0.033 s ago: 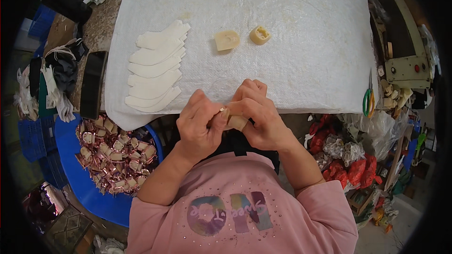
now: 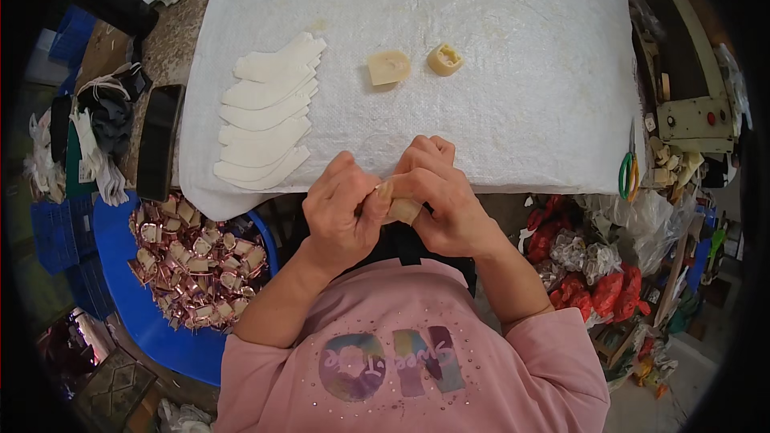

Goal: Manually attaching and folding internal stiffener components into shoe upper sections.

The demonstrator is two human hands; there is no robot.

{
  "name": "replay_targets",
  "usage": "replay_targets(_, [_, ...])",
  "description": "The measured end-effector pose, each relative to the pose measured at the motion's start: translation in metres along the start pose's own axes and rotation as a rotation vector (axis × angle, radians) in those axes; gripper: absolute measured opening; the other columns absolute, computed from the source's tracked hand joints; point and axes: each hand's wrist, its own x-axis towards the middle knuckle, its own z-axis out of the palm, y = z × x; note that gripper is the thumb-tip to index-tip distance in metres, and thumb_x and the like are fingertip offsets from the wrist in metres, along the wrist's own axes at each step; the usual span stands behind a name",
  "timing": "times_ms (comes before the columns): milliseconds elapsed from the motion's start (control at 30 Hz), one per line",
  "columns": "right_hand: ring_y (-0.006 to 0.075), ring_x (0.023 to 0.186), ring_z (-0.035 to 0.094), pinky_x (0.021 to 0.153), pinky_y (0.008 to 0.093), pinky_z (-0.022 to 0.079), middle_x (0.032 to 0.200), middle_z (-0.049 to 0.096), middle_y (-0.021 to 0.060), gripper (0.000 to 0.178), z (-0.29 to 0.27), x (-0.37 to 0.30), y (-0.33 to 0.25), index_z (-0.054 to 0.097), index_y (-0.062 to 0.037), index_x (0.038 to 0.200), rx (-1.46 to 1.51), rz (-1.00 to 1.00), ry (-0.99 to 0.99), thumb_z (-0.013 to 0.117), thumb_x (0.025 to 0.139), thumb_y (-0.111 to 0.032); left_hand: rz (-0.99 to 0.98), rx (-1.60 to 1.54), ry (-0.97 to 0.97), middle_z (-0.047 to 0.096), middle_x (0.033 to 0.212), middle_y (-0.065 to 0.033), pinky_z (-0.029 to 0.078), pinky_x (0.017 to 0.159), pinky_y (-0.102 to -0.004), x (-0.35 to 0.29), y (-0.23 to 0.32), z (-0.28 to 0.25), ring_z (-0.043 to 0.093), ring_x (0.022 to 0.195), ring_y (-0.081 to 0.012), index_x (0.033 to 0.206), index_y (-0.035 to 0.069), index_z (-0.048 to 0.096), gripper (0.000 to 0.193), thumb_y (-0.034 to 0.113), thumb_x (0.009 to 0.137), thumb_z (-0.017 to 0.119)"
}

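Just past the near edge of the white-covered table, my two hands meet in front of my body. My right hand [image 2: 443, 196] is closed around a small beige block [image 2: 404, 210] that looks like a shoe heel; its lower part shows under the fingers. Pressed up against it, my left hand [image 2: 340, 210] is closed in a pinch, and a tiny pale edge shows at its fingertips. Farther off lie a D-shaped beige heel block [image 2: 389, 69] and a hollow-topped one [image 2: 444, 59]. To their left, several curved cream pieces [image 2: 265, 116] overlap in a column.
A blue tub [image 2: 120, 272] of shiny pink heel-like parts [image 2: 200, 260] stands at lower left. A dark phone [image 2: 160, 142] lies beside the white cover [image 2: 513, 112]. Scissors [image 2: 627, 168] are at the right edge. Red plastic bags [image 2: 601, 292] lie low on the right.
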Motion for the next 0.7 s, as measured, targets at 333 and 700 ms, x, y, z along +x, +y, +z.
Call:
replay_targets(333, [0.0239,0.086,0.049,0.080,0.0379,0.030,0.086,0.055,0.0046,0.037,-0.002,0.004,0.008,0.060,-0.0063,0.094,-0.157,-0.129,0.130,0.061,0.060,0.008,0.116,0.099,0.093,0.053,0.074,-0.0028,0.040,0.065,-0.0304,-0.001,0.000,-0.003,0.048,0.072,-0.0230,0.083,0.007,0.065,0.024,-0.006,0.064,0.071])
replay_targets(700, [0.0136,0.082,0.058,0.073,0.0275,0.048,0.092,0.061,0.0075,0.018,0.025,-0.027,-0.003,0.055,-0.0016,0.098,0.569,0.407,0.436,0.062,0.089,-0.016,0.091,-0.164,0.169,0.050,0.082,-0.0079,0.043,0.063,-0.0273,0.002,0.009,-0.008,0.050,0.073,-0.0222,0.085,0.007,0.063,0.016,-0.006,0.076,0.066])
